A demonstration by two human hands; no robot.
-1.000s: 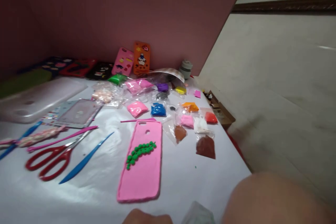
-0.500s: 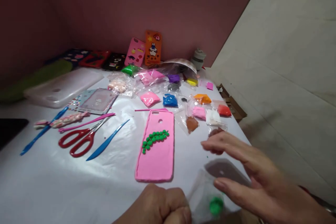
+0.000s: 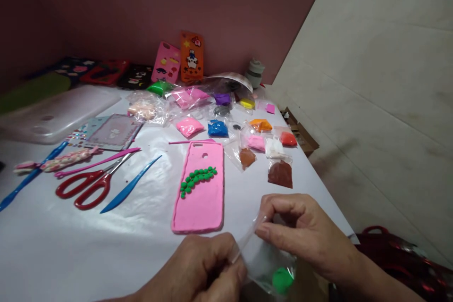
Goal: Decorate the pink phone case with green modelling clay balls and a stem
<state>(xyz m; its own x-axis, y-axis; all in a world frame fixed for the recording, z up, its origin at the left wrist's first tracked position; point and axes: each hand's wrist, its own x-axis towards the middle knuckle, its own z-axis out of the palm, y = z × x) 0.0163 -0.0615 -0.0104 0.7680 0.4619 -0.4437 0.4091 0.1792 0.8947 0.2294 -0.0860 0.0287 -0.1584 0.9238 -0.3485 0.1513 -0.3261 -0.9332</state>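
My left hand (image 3: 205, 266) and my right hand (image 3: 300, 233) both pinch the top of a small clear plastic bag (image 3: 262, 257) at the near edge of the table. A lump of green clay (image 3: 282, 280) lies in the bag's bottom. Just beyond my hands a pink phone case (image 3: 200, 186) lies flat on the white table (image 3: 106, 245), with a curved row of small green clay balls (image 3: 196, 178) stuck on it.
Several small bags of coloured clay (image 3: 247, 137) lie behind the case. Red scissors (image 3: 88, 184), a blue plastic tool (image 3: 129, 190) and a pink tool (image 3: 95, 164) lie at the left. Decorated phone cases (image 3: 180, 59) lean on the wall. A cardboard box (image 3: 300, 134) sits past the table's right edge.
My right hand, spread open half a second ago, has closed its fingers on the bag's top. My left hand has also taken hold of the bag. The camera has shifted slightly.
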